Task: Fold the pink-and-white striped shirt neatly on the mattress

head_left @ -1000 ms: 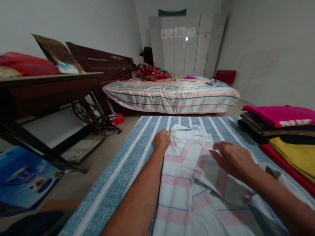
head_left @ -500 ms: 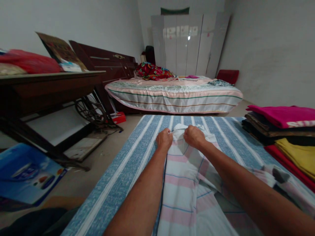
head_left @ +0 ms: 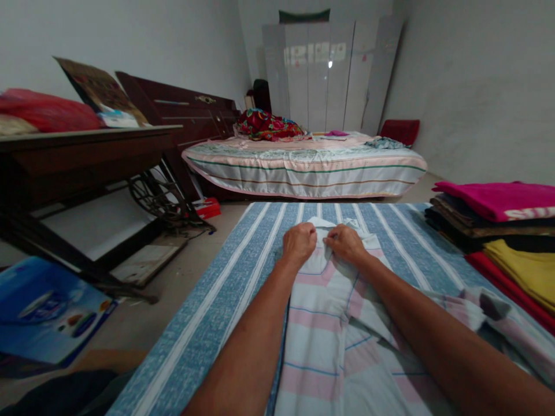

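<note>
A white shirt with pink and blue stripes (head_left: 323,323) lies flat on a blue and white striped sheet (head_left: 225,289) in front of me. Its collar end points away from me. My left hand (head_left: 299,242) is closed in a fist on the fabric at the collar. My right hand (head_left: 346,242) is closed beside it, pinching the same collar area. The two hands are close together, almost touching. A sleeve of the shirt (head_left: 489,318) trails off to the right.
A stack of folded clothes (head_left: 498,225), pink on top, yellow and red below, sits at the right. A dark wooden table with a treadle frame (head_left: 99,167) stands left. A bed (head_left: 303,162) and white wardrobe (head_left: 329,75) are beyond. A blue box (head_left: 43,312) lies lower left.
My right hand moved from the shirt's right side up to the collar and closed beside my left hand. Both hands have since drawn slightly closer together.
</note>
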Available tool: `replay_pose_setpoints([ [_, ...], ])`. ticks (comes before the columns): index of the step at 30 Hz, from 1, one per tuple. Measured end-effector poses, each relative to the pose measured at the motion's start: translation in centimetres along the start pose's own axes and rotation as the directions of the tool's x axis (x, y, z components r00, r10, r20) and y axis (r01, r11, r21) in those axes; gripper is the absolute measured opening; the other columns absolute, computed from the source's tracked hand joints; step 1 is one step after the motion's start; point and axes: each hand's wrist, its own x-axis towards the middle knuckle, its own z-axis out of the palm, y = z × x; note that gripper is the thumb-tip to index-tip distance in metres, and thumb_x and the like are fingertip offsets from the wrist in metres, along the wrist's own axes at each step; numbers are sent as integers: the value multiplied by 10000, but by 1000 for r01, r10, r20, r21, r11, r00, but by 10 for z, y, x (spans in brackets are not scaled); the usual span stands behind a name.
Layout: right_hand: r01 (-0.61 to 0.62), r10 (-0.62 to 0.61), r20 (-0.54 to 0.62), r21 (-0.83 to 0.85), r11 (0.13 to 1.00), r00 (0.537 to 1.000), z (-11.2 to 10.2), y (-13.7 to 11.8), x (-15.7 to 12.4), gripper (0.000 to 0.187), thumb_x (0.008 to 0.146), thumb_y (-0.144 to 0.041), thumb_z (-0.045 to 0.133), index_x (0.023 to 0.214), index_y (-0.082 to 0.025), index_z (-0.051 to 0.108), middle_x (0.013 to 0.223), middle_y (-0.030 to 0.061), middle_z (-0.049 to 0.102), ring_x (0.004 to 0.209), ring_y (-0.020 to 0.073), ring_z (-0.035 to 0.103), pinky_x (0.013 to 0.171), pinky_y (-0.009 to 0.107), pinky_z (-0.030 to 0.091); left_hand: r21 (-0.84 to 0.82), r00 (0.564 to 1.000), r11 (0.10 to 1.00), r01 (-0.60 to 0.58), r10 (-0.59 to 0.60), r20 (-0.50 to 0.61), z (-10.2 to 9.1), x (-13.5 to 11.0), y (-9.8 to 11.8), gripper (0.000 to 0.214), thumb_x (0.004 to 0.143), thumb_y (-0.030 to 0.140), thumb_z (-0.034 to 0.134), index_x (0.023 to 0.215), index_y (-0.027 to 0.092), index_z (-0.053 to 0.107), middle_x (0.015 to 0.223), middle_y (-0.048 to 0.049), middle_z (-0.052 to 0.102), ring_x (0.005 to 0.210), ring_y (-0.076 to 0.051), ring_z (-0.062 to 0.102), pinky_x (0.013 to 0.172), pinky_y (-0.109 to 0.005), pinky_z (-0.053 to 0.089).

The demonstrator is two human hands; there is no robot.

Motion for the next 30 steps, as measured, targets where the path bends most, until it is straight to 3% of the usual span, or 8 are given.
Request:
replay_pose_setpoints([
  [2, -4, 7, -60, 46, 999, 998, -4, 4, -1, 166, 794, -254, 557, 783, -171, 701, 927, 79, 673, 890, 199, 602, 747, 262, 415, -93, 992, 994, -62, 71, 102, 4, 0, 3, 181, 817, 220, 505, 875, 211, 675, 851, -26, 688, 825, -162, 616, 748, -235, 436],
  [5, 43, -29, -118, 117, 992, 993, -8, 6, -10, 155, 782, -247, 550, 782, -181, 690, 865, 50, 681, 824, 178, 605, 724, 253, 411, -141, 992, 987, -74, 87, 95, 12, -2, -1, 221, 797, 166, 506, 934, 201, 676, 866, -21, 690, 824, -153, 609, 768, -234, 439],
  [9, 174, -174, -10, 174, 969, 985, -7, 6, -26, 139, 757, -219, 538, 748, -192, 674, 733, 12, 668, 691, 144, 589, 651, 229, 392, -133, 990, 984, -123, 131, 53, 20, -4, -11, 225, 786, 155, 515, 946, 190, 669, 922, -33, 671, 832, -155, 597, 775, -244, 444],
  [18, 97, -97, 51, 8, 995, 994, -1, 9, -32, 180, 751, -162, 504, 765, -193, 681, 828, 28, 679, 751, 144, 594, 679, 220, 380, -95, 987, 987, -128, 136, 86, 18, -7, -11, 211, 824, 207, 494, 962, 196, 654, 920, -35, 637, 829, -153, 587, 758, -243, 440],
  [24, 187, -152, 163, -224, 956, 975, -8, -2, -34, 262, 842, -225, 434, 815, -214, 695, 896, 37, 672, 831, 154, 599, 671, 233, 363, -109, 987, 987, -118, 128, 94, 17, -9, -9, 196, 828, 236, 491, 937, 193, 648, 902, -31, 620, 785, -141, 582, 713, -234, 435],
  [30, 223, -159, 196, -365, 904, 968, -6, -8, -30, 325, 888, -257, 367, 863, -214, 689, 969, 62, 667, 861, 182, 619, 652, 257, 374, -135, 989, 985, -107, 119, 89, 20, -8, -9, 177, 795, 292, 550, 897, 184, 647, 896, -27, 617, 787, -139, 586, 700, -223, 439],
])
